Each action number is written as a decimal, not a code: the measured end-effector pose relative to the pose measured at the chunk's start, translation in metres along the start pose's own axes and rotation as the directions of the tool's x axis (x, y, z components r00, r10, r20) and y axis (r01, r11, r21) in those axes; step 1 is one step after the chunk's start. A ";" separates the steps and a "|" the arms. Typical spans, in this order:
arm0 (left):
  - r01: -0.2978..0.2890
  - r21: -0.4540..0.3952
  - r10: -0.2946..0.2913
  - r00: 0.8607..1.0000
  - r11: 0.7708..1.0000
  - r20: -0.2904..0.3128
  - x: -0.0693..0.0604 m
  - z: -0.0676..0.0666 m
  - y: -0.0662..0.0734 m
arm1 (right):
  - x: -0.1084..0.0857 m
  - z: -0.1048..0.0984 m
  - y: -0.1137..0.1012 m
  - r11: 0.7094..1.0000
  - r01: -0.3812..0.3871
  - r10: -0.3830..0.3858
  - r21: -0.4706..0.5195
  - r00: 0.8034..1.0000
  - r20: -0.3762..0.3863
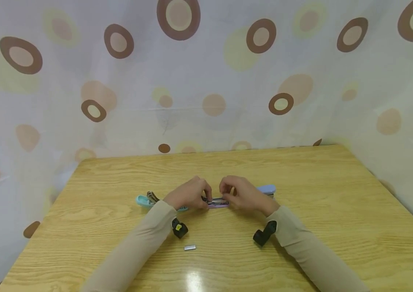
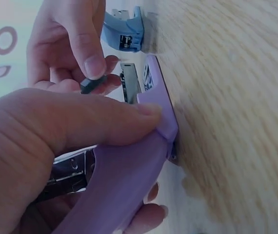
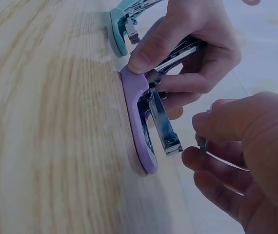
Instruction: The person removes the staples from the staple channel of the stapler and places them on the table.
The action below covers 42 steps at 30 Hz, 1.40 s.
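Left grip: I have the left hand (image 1: 191,194) closed round the purple stapler (image 3: 135,97), thumb pressed on its purple casing at the hinge end, fingers curled beneath the folded-back top arm.
Right grip: the right hand (image 1: 242,194) pinches a short dark-grey strip (image 2: 91,85) between thumb and fingertips, the gap between them only as wide as the piece.
Strip and stapler: the strip is in the air just beside the stapler's free end, apart from it.
Stapler's place: mid-table between both hands, its base low by the wood, its length running left to right.
Magazine: the metal channel (image 3: 163,119) stands tilted up from the base; from these angles I cannot tell what lies in it.
Left neighbour: a teal stapler (image 1: 143,200), unfolded, partly behind the left wrist.
Right neighbour: a blue stapler (image 1: 266,189), just beyond the right hand, partly covered by it.
Near side: a small silver bar (image 1: 189,247) lies flat on the wood between the forearms.
Edges: the wooden table (image 1: 301,170) meets a patterned cloth (image 1: 191,81) along its far edge; I see both side edges well apart from the hands.
Room: bare wood stretches right of the blue stapler and on the far side of all three.
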State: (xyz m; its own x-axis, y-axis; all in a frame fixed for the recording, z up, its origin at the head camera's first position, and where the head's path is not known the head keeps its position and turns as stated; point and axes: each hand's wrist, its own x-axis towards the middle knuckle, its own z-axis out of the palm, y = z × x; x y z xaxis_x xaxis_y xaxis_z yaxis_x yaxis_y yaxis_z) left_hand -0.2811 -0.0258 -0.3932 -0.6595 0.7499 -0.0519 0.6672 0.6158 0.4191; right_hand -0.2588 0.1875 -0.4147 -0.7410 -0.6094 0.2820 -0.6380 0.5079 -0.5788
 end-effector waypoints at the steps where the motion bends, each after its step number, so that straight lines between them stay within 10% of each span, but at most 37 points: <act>1: 0.002 0.002 -0.002 1.000 1.000 -0.001 -0.001 0.000 0.000 | 0.000 0.000 0.000 1.000 0.003 -0.003 0.002 1.000 -0.002; 27: 0.007 0.084 -0.004 0.999 0.996 -0.033 -0.004 -0.002 0.005 | -0.016 -0.010 -0.025 0.995 0.097 -0.100 -0.037 0.989 -0.111; 42: 0.035 0.164 -0.029 0.999 0.986 -0.039 -0.009 -0.002 0.007 | -0.028 0.024 -0.060 0.994 0.104 -0.109 0.033 0.975 0.195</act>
State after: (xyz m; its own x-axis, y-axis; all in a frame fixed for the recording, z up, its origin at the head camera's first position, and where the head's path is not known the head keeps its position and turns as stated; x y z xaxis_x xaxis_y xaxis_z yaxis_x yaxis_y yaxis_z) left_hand -0.2710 -0.0292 -0.3878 -0.6917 0.7216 -0.0291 0.6912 0.6732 0.2628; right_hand -0.1949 0.1596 -0.4067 -0.6120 -0.7680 0.1889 -0.7046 0.4210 -0.5713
